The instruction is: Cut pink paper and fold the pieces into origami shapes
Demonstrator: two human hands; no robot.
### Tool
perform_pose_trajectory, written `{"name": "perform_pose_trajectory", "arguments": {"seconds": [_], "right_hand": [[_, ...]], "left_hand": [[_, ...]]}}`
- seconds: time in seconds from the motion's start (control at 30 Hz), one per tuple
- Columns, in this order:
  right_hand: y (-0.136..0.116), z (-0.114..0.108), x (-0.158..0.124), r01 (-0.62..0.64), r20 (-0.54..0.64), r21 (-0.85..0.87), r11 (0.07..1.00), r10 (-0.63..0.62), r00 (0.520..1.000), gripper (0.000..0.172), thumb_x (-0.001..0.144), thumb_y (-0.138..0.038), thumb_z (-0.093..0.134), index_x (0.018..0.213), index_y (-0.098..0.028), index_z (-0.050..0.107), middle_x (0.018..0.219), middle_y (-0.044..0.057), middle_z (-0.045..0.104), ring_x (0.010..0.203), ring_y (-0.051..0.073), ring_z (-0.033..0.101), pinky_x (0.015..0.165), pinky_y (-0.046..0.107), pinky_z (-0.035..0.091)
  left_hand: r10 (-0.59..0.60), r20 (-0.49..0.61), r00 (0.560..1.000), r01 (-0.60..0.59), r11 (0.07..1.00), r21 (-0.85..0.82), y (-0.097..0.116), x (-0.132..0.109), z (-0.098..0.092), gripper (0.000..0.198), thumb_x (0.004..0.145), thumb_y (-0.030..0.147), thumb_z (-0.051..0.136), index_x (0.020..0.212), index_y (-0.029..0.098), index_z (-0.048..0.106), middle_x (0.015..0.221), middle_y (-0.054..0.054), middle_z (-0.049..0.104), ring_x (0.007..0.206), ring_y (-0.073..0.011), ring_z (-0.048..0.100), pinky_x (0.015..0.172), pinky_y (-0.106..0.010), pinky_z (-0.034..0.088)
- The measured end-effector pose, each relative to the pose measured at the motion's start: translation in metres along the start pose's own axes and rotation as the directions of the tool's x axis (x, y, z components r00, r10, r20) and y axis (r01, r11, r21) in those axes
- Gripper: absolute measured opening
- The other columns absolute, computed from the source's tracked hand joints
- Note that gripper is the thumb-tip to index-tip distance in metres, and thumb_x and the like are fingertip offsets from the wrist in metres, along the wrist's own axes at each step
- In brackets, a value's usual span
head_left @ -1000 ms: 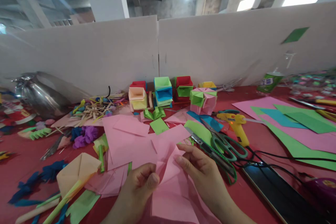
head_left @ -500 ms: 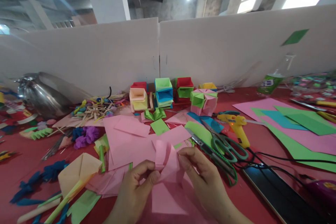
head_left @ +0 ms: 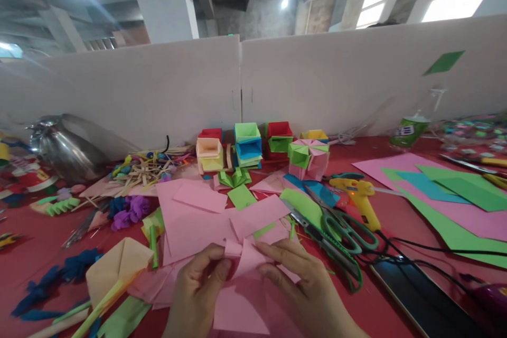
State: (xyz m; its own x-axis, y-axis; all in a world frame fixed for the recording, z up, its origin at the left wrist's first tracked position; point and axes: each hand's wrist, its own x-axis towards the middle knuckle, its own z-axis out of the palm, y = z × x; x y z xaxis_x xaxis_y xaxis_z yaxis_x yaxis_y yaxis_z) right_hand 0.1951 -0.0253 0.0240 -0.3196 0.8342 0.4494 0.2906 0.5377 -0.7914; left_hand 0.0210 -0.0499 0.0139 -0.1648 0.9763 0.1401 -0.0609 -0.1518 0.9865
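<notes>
A partly folded sheet of pink paper (head_left: 247,261) is held up between my two hands, its upper end bent over in flaps. My left hand (head_left: 202,280) pinches the left side of the folds between thumb and fingers. On the right edge, the thumb and fingers of my right hand (head_left: 301,280) close on the paper. Beneath them lie more pink sheets (head_left: 194,229). Scissors with green handles (head_left: 348,229) and a utility knife (head_left: 325,237) rest just right of my right hand.
Folded paper boxes (head_left: 247,145) stand along the white partition (head_left: 158,90). A yellow glue gun (head_left: 362,200), its cable and a phone (head_left: 420,296) lie at right. Coloured sheets (head_left: 435,206) are beyond. At left are a metal jug (head_left: 69,148), craft sticks (head_left: 144,166) and a peach paper piece (head_left: 116,269).
Both hands have lowered slightly with the pink paper. Its upright flap now lies lower and flatter, and the fingers of my right hand have moved left over the fold.
</notes>
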Motion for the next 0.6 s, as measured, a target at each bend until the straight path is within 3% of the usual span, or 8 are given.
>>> {"name": "perform_pose_trajectory", "arguments": {"seconds": [0.17, 0.4, 0.53, 0.6], "right_hand": [[0.002, 0.001, 0.000, 0.016, 0.015, 0.011, 1.000, -0.016, 1.000, 0.021, 0.082, -0.025, 0.059, 0.100, -0.021, 0.069, 0.079, 0.006, 0.067, 0.073, 0.016, 0.061, 0.065, 0.022, 0.048], [0.003, 0.000, 0.001, 0.021, 0.048, -0.007, 1.000, -0.020, 0.999, 0.020, 0.083, -0.025, 0.058, 0.098, -0.020, 0.070, 0.073, 0.006, 0.066, 0.067, 0.016, 0.060, 0.061, 0.023, 0.047], [0.004, 0.001, 0.001, 0.024, 0.060, 0.005, 1.000, -0.024, 0.998, 0.020, 0.084, -0.026, 0.057, 0.097, -0.019, 0.071, 0.073, 0.006, 0.065, 0.067, 0.016, 0.059, 0.061, 0.024, 0.047], [0.003, 0.001, 0.001, 0.014, 0.066, 0.008, 1.000, -0.014, 0.998, 0.019, 0.084, -0.026, 0.057, 0.096, -0.020, 0.071, 0.073, 0.006, 0.065, 0.069, 0.016, 0.059, 0.062, 0.024, 0.046]], "left_hand": [[0.029, -0.052, 0.998, -0.025, 0.997, 0.080, -0.003, -0.003, 0.000, 0.009, 0.077, 0.029, 0.062, 0.075, 0.021, 0.064, 0.071, 0.003, 0.059, 0.068, -0.0127, 0.052, 0.063, -0.018, 0.040], [0.308, -0.040, 0.950, -0.290, 0.926, 0.243, -0.007, 0.005, -0.009, 0.005, 0.076, 0.021, 0.061, 0.071, 0.022, 0.060, 0.095, -0.002, 0.055, 0.097, -0.0177, 0.050, 0.084, -0.025, 0.037], [0.284, 0.043, 0.958, -0.286, 0.924, 0.253, -0.007, 0.007, -0.013, 0.006, 0.079, 0.021, 0.058, 0.074, 0.022, 0.060, 0.093, -0.002, 0.059, 0.094, -0.0178, 0.053, 0.081, -0.026, 0.040], [0.266, 0.009, 0.964, -0.261, 0.937, 0.234, -0.006, 0.005, -0.012, 0.005, 0.079, 0.022, 0.058, 0.074, 0.021, 0.060, 0.090, -0.003, 0.061, 0.090, -0.0182, 0.055, 0.079, -0.026, 0.041]]}}
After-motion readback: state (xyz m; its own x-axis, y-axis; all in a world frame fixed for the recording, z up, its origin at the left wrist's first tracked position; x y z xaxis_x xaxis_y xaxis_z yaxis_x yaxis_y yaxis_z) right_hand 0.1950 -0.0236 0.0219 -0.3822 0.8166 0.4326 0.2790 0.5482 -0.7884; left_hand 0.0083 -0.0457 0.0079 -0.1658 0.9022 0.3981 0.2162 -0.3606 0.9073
